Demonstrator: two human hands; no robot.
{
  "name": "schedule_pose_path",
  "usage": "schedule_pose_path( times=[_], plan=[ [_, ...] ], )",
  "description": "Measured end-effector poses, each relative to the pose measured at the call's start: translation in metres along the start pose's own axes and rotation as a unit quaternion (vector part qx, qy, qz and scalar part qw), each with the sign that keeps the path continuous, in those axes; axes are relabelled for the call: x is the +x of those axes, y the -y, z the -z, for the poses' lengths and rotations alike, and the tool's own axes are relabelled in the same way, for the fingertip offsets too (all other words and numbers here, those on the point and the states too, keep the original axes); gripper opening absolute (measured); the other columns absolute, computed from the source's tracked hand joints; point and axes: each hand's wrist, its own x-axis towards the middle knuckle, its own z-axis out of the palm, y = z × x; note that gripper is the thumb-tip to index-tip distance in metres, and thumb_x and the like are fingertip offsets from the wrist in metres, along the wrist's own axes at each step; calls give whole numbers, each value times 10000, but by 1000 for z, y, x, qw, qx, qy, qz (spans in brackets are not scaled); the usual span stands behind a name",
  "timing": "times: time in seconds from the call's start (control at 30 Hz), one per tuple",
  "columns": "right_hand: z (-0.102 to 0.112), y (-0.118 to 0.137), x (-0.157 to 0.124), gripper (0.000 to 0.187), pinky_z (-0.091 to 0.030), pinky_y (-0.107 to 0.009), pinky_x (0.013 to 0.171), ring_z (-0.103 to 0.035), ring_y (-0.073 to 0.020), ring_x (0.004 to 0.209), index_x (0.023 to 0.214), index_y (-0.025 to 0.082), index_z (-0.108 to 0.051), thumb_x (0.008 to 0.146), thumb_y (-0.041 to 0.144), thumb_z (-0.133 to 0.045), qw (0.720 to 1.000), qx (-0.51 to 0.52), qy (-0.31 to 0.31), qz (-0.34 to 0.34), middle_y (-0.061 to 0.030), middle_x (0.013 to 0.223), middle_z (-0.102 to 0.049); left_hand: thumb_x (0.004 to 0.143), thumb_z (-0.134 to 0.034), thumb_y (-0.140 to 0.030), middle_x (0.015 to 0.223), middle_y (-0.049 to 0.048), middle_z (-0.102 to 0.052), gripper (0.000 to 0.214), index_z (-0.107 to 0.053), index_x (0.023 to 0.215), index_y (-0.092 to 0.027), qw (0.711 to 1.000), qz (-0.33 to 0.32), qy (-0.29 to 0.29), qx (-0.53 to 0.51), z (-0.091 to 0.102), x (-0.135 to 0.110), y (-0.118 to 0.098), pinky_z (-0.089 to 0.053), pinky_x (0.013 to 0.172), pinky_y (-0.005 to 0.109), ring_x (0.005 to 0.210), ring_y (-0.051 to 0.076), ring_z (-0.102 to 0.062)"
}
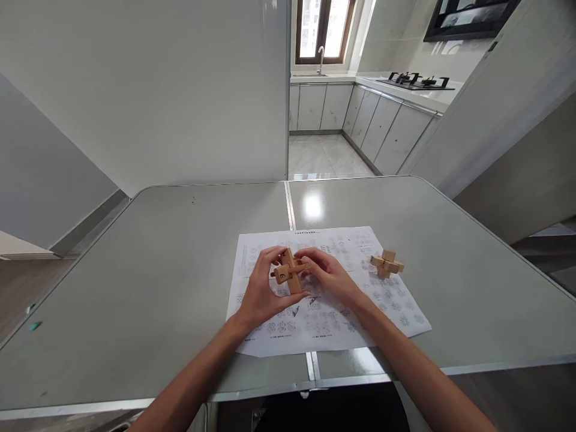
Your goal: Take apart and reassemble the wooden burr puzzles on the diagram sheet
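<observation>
Both of my hands grip a small wooden burr puzzle of crossed notched sticks, held just above a printed instruction sheet. My left hand wraps it from the left, thumb and fingers closed on the sticks. From the right, my right hand pinches one horizontal stick with its fingertips. A second wooden burr puzzle, fully put together, rests on the sheet to the right of my right hand, untouched.
The sheet lies on a grey folding table with a centre seam and metal rim. A small green item sits at the table's left edge. Beyond are a white wall and a kitchen with cabinets, sink tap and gas hob.
</observation>
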Motion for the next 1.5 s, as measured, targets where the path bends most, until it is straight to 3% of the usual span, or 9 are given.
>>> schedule_pose_path(
  times=[0.1,0.17,0.3,0.43,0.6,0.83,1.0,1.5],
  plan=[
    [1,3,1,396,-542,-413,986,-656,-242,1103,1090,263,-732,1030,610,-550,996,-56,-63,27,-73,1187,-722,733,-946,-336,1379,96,-545,889,-466,1480,-307,1000,21,2,11,-1,0,-1,-637,885,411,1099,237,-618],
    [1,3,0,433,-552,-396,931,-661,-227,1006,1067,248,-727,1036,625,-517,994,-75,-71,29,-70,1132,-727,744,-936,-326,1369,90,-537,878,-473,1491,-311,999,31,2,25,-1,0,-1,-640,898,424,1070,225,-623],
    [-1,-2,-1,394,-546,-339,739,-640,-193,804,1042,227,-704,1002,602,-590,994,-99,-32,19,-54,970,-726,762,-921,-363,1359,89,-530,853,-481,1492,-319,999,31,1,43,-2,0,0,-629,937,474,1066,233,-637],
    [-2,-6,-1,347,-519,-324,683,-634,-180,745,1003,228,-690,1014,562,-595,996,-82,-8,19,-41,886,-710,728,-943,-418,1308,84,-577,881,-483,1471,-305,998,54,-2,37,-1,1,0,-615,935,477,1060,245,-634],
    [0,-4,-1,358,-490,-319,635,-580,-157,643,943,229,-655,1009,579,-621,1000,-14,22,7,3,743,-636,728,-937,-461,1343,98,-604,838,-505,1429,-300,999,46,3,-2,0,2,-1,-562,1032,523,1219,305,-618],
    [3,1,-3,323,-549,-339,715,-661,-173,728,983,243,-640,1026,563,-624,995,45,84,-12,-11,808,-687,734,-930,-481,1444,114,-617,888,-481,1479,-307,992,100,23,-76,3,0,0,-522,1108,532,1309,321,-615],
    [-3,1,-3,322,-599,-387,838,-720,-198,860,1110,240,-672,1032,548,-619,990,32,134,-7,-52,994,-738,743,-919,-469,1403,123,-669,808,-543,1433,-279,976,165,13,-142,4,1,2,-487,1159,568,1313,323,-633],
    [-8,-5,-4,318,-629,-442,859,-752,-241,898,1157,254,-714,1005,530,-664,995,8,96,23,-78,1028,-776,794,-883,-478,1400,135,-666,761,-559,1452,-272,973,174,10,-151,0,0,7,-541,1118,550,1272,321,-667]
  ],
)
